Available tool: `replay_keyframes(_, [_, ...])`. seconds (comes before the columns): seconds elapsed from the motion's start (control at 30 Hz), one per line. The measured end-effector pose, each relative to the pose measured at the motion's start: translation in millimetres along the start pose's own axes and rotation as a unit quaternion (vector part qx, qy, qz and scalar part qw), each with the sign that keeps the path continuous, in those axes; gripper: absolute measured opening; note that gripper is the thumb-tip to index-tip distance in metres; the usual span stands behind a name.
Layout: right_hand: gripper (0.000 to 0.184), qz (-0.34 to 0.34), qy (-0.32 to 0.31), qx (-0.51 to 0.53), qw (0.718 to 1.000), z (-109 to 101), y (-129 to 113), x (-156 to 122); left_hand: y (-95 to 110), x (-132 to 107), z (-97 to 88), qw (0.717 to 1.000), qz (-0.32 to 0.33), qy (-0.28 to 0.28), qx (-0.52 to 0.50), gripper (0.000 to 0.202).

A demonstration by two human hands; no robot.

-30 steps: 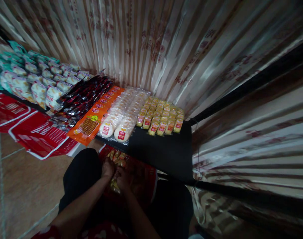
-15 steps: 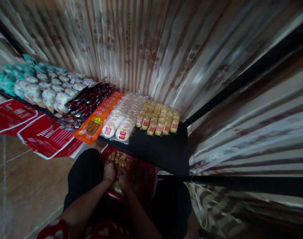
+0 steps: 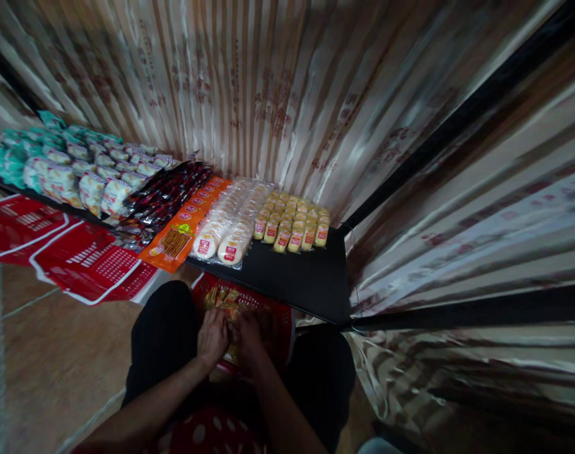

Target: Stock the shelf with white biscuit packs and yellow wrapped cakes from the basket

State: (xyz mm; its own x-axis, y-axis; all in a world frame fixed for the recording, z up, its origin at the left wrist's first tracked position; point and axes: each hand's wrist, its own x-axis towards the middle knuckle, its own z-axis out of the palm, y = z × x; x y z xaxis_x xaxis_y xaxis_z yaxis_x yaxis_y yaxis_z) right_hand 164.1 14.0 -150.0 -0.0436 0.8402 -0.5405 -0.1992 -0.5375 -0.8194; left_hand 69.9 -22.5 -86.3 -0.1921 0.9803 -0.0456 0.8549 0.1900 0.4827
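Between my knees is a red bag or basket (image 3: pixel 280 328) with several small yellow-wrapped snack packets (image 3: pixel 228 297) in it. My left hand (image 3: pixel 213 335) is over these packets, its fingers bent and closed together. Close beside it, my right hand (image 3: pixel 246 331) has its fingers curled inward too, and the fingertips of both meet in the middle. Whatever they pinch is hidden by the fingers and the dim light.
A black shelf (image 3: pixel 311 284) runs across in front of me. On it stand yellow snack cakes (image 3: pixel 294 221), white round crackers (image 3: pixel 231 249), an orange stick-snack bag (image 3: pixel 174 243), dark packets (image 3: pixel 169 195) and white-and-green packs (image 3: pixel 89 183). Red printed sheets (image 3: pixel 93 261) hang at left; a striped curtain (image 3: pixel 268 94) is behind.
My hands have shifted slightly, the left one turning so that more of its back shows. The view has moved a little; the goods on the shelf stay as they were.
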Motion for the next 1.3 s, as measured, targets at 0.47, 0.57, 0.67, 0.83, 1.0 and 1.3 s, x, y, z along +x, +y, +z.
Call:
replay_keyframes(0.47, [0.031,-0.057,-0.054,-0.025,0.997,-28,-89,-49,16,1,-36.0,0.98,0.07,-0.004,-0.185,0.043])
replay_keyframes(0.57, [0.033,-0.064,-0.059,-0.038,0.995,-37,-105,-55,28,1,-39.2,0.969,0.089,0.002,-0.229,0.032])
replay_keyframes(0.67, [0.041,-0.089,-0.047,-0.032,0.994,-46,-120,-56,44,4,-41.1,0.963,0.07,-0.01,-0.261,0.023])
replay_keyframes(0.83, [0.047,-0.148,-0.027,0.011,0.989,-54,-141,-57,73,15,-39.6,0.953,0.031,-0.028,-0.3,0.037])
replay_keyframes(1.0, [0.042,-0.206,0.01,0.031,0.978,-60,-144,-53,102,31,-32.4,0.947,0.048,-0.021,-0.317,0.027])
replay_keyframes(1.3, [0.05,-0.218,0.13,-0.032,0.967,-86,-146,-39,155,59,-8.5,0.942,0.054,-0.025,-0.332,0.021])
